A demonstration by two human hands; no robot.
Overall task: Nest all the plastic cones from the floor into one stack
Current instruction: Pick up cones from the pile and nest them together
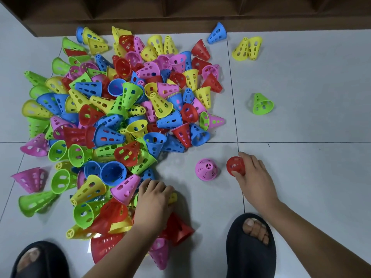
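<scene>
Two dark open-toed slippers (249, 247) frame the bottom of the view, one foot at each side, on a pale grey tiled floor (311, 117). Just above them the left hand (154, 203) lies palm-down on the near edge of the cone pile (112, 117), fingers curled over a yellow cone (173, 198) that is mostly hidden, so I cannot tell how firmly it is gripped. To the right, the right hand (255, 173) pinches a red cone (235, 165) between thumb and fingers, its open mouth facing left. Just beside it a pink cone (206, 169) stands upright on the tile, narrow end up. All the cones are small plastic shapes in red, yellow, blue, green and pink, with oval slots in the walls and a spoked hole at the tip. Most lie jumbled on their sides in the heap; a green cone (262, 104), a yellow pair (248, 48) and a blue cone (217, 33) sit apart, near a dark wooden base (180, 15). No writing is readable.
</scene>
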